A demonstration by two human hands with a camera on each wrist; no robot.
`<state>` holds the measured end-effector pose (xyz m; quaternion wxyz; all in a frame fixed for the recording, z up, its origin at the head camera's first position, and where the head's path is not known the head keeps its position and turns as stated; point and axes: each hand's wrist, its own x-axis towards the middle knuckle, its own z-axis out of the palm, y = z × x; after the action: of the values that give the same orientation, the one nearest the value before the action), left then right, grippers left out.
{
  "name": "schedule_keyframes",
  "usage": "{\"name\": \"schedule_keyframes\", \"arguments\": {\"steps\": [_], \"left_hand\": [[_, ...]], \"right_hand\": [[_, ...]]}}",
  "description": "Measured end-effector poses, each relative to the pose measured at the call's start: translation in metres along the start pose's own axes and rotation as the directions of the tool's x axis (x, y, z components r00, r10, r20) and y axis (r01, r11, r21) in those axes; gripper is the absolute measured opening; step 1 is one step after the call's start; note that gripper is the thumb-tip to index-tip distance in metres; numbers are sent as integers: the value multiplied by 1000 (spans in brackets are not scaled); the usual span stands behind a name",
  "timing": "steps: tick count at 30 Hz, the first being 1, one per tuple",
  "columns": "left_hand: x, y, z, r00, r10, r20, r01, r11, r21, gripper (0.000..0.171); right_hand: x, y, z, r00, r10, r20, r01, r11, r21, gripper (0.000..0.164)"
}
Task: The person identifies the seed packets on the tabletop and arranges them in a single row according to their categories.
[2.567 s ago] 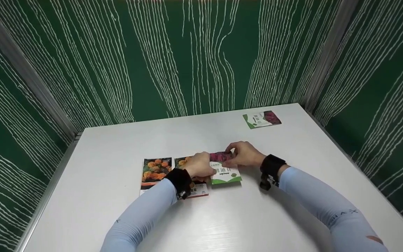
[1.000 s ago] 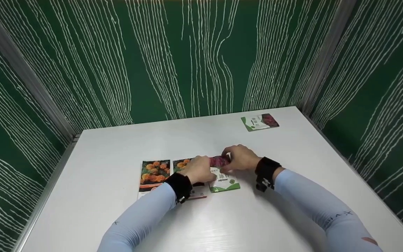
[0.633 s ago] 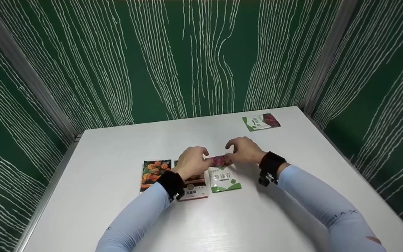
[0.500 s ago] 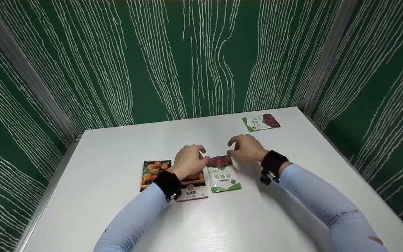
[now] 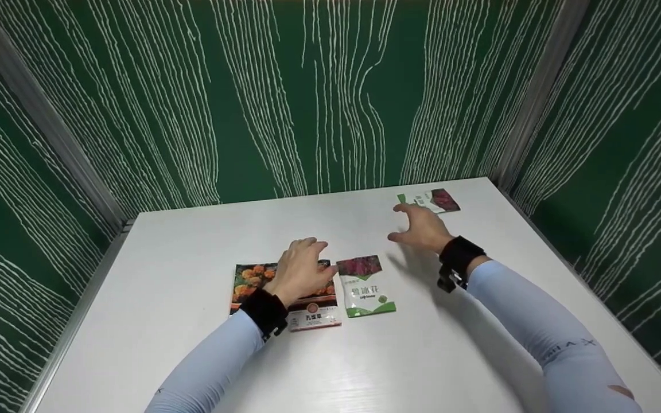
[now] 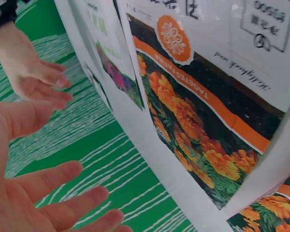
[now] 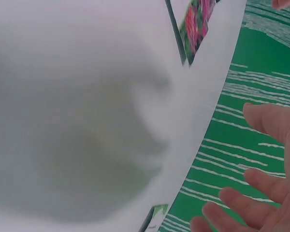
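Note:
My left hand (image 5: 302, 269) hovers with spread fingers over two marigold seed packets. The outer-left packet (image 5: 248, 281) and the second packet (image 5: 314, 317) lie side by side, partly covered by that hand. Just right of them is a white-and-green seed packet (image 5: 368, 292) with purple flowers, touched by neither hand. My right hand (image 5: 425, 229), thumb and fingers apart and holding nothing, is above the table near another purple-flowered packet (image 5: 444, 199) and hides part of it. In the left wrist view the marigold packet (image 6: 193, 111) appears beside the left fingers (image 6: 63, 179).
The packets lie flat on a white table (image 5: 319, 367). Green panels with white wavy lines (image 5: 342, 97) rise behind the table and at both sides. Grey metal posts (image 5: 528, 109) stand at the corners.
Both hands have let go of the middle purple-flowered packet, which now lies flat. My left hand has drawn left over the marigold packets; my right has moved back and right.

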<state>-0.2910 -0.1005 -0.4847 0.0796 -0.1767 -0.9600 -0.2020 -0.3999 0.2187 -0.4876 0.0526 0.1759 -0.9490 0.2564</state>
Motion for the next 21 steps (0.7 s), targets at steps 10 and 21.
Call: {"name": "schedule_keyframes", "arguments": {"steps": [10, 21], "left_hand": [[-13, -2, 3, 998, 8, 57, -8, 1000, -2, 70], [-21, -4, 4, 998, 15, 57, -15, 1000, 3, 67]], "right_hand": [[14, 20, -1, 994, 103, 38, -102, 995, -19, 85], [24, 49, -10, 989, 136, 60, -132, 989, -60, 100]]}}
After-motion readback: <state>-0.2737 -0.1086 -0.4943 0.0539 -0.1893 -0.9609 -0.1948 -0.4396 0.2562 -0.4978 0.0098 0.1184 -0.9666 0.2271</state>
